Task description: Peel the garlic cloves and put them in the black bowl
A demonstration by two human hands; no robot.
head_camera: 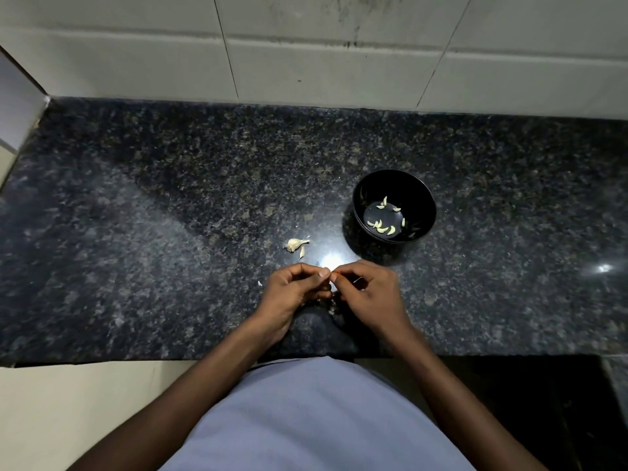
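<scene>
My left hand (295,287) and right hand (364,289) meet fingertip to fingertip over the granite counter (153,205), fingers curled — pinching something small, a garlic clove (330,283), mostly hidden. Black bowl (424,202) beyond my right hand holds peeled cloves (384,228). Garlic remnant (296,244) lies just left of it.

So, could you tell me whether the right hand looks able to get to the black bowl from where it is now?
Probably yes. The black bowl stands open-topped on the counter just beyond the right hand, with nothing between them. Both the right and the left hand pinch something small, likely a clove, mostly hidden.
</scene>
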